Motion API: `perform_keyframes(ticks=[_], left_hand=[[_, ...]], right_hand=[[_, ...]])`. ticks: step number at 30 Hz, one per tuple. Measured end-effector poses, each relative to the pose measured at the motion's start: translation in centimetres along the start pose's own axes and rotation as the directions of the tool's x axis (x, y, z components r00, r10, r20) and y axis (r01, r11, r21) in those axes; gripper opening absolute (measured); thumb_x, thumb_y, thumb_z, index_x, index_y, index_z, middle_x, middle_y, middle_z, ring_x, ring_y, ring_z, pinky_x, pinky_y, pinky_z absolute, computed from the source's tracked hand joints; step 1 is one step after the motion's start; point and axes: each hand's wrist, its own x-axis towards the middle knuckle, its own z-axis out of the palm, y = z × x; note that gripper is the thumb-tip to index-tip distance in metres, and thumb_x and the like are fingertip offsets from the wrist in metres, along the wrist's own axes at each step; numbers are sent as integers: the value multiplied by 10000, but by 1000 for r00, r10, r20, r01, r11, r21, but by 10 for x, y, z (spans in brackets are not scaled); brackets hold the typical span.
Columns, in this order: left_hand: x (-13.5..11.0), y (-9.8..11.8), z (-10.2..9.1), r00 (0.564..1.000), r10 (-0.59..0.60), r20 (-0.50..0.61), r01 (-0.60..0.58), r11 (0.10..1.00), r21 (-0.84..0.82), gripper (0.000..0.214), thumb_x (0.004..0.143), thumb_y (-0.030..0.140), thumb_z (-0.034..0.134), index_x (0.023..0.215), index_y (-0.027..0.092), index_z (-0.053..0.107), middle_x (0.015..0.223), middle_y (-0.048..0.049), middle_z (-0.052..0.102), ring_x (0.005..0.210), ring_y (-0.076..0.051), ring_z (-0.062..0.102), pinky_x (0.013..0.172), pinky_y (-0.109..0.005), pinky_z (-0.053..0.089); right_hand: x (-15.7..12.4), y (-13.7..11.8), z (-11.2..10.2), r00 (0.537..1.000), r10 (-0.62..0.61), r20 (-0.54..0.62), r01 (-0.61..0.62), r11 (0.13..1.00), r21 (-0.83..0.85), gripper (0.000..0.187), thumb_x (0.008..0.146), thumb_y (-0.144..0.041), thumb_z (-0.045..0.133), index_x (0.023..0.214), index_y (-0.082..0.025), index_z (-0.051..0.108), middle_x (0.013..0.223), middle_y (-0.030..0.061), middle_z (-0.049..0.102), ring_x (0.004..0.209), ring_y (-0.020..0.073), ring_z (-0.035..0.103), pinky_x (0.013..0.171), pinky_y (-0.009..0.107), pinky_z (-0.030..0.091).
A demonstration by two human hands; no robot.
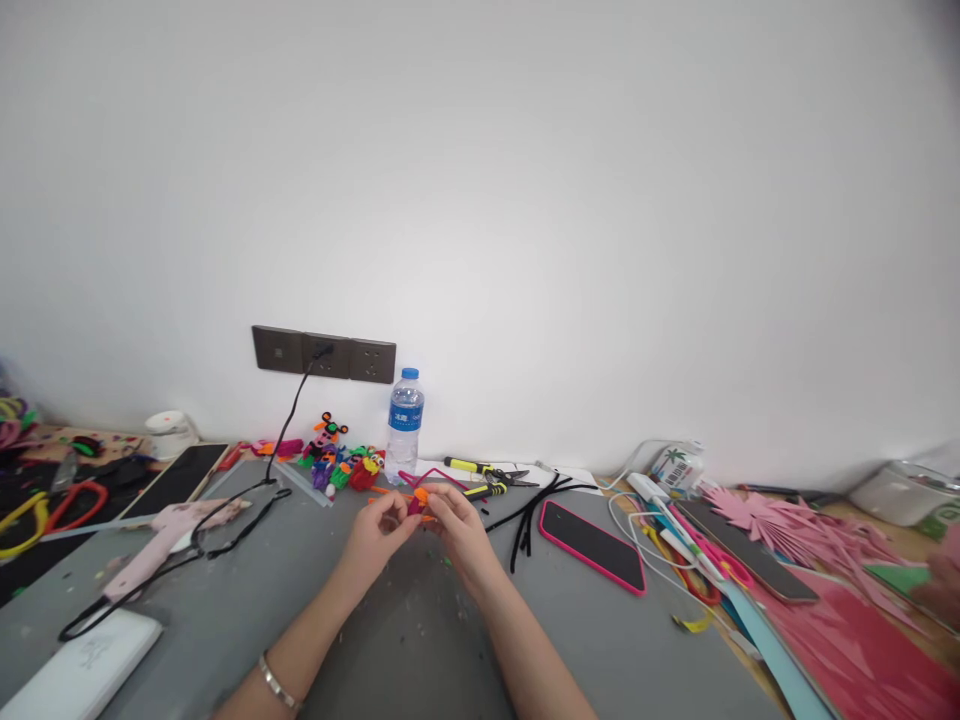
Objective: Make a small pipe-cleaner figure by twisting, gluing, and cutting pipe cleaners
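Both my hands meet over the middle of the grey mat [405, 640]. Between them is a small orange and magenta pipe-cleaner figure [417, 502]. My left hand [377, 532] pinches it from the left. The fingertips of my right hand [457, 525] close on its other side. Just behind my fingers lies a bent magenta pipe cleaner [439, 474]. Pliers with yellow and black handles [491, 478] rest to the right, near several black pipe cleaners [529, 515]. Finished-looking fuzzy figures [345, 468] stand in a cluster behind my left hand.
A water bottle [405, 430] stands against the wall. On the left are a pink glue gun [154, 545] with its cord, a white box [90, 665] and scissors [75, 507]. A phone [592, 546], cables and pink paper [847, 620] occupy the right, where another person's hand [943, 585] shows.
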Motion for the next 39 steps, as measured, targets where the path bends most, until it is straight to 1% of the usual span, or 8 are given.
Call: perform_keyframes(ticks=[3, 7, 10, 14, 18, 23, 32, 39], left_hand=[[0, -2, 0, 1000, 11, -4, -11, 1000, -2, 312, 720, 354, 632, 578, 196, 405, 578, 59, 411, 540, -107, 432, 515, -201, 355], [0, -3, -1, 1000, -3, -17, 2, 998, -55, 267, 717, 328, 644, 641, 196, 424, 647, 41, 478, 594, -119, 483, 540, -203, 389], [0, 0, -2, 1000, 2, -17, -3, 996, -84, 235, 734, 322, 643, 694, 193, 450, 670, 39, 495, 610, -119, 494, 562, -205, 401], [-1, 3, -4, 999, 10, -37, -12, 997, -79, 214, 743, 322, 650, 719, 190, 483, 649, 50, 490, 596, -114, 497, 564, -203, 401], [-1, 2, -4, 1000, -7, -25, 5, 997, -79, 201, 744, 326, 667, 772, 186, 525, 668, 30, 577, 627, -136, 561, 599, -222, 438], [-1, 1, -5, 1000, -30, -1, 30, 998, -56, 209, 742, 330, 677, 862, 172, 608, 760, -31, 688, 719, -183, 633, 661, -262, 477], [-2, -6, -7, 1000, -4, -16, 3, 999, -34, 217, 747, 350, 683, 843, 156, 696, 796, -60, 714, 732, -203, 651, 676, -282, 504], [-3, 2, -5, 999, -1, -34, 0, 1000, -31, 193, 715, 330, 700, 788, 152, 719, 785, -63, 736, 697, -197, 653, 657, -279, 504]], right_hand=[[0, -1, 0, 1000, 3, -13, -3, 1000, -7, 286, 676, -397, 772, 853, -188, 688, 811, 6, 665, 691, 125, 579, 651, 227, 452], [0, 0, -1, 1000, 6, -4, -6, 1000, -22, 285, 676, -390, 776, 843, -181, 678, 822, 12, 663, 722, 130, 583, 659, 228, 451], [1, 1, -3, 1000, -20, 0, 20, 998, -58, 271, 699, -384, 763, 853, -178, 677, 845, 24, 666, 746, 141, 588, 652, 232, 449], [3, 1, -6, 998, -68, -6, 68, 993, -96, 299, 724, -383, 744, 933, -179, 681, 898, 43, 669, 785, 160, 590, 668, 254, 458], [4, -1, -8, 995, -103, 1, 102, 985, -139, 303, 731, -405, 729, 916, -168, 696, 875, 40, 665, 793, 166, 583, 692, 268, 468], [5, 0, -13, 993, -100, 58, 108, 981, -162, 266, 723, -401, 736, 874, -185, 696, 840, 24, 654, 778, 169, 582, 683, 274, 474], [3, -8, -15, 982, -125, 139, 150, 970, -189, 221, 737, -380, 731, 862, -205, 678, 853, 14, 649, 789, 170, 591, 692, 269, 472], [1, -15, -16, 966, -124, 227, 176, 959, -223, 202, 779, -370, 698, 882, -205, 645, 849, 10, 621, 778, 159, 572, 710, 274, 463]])
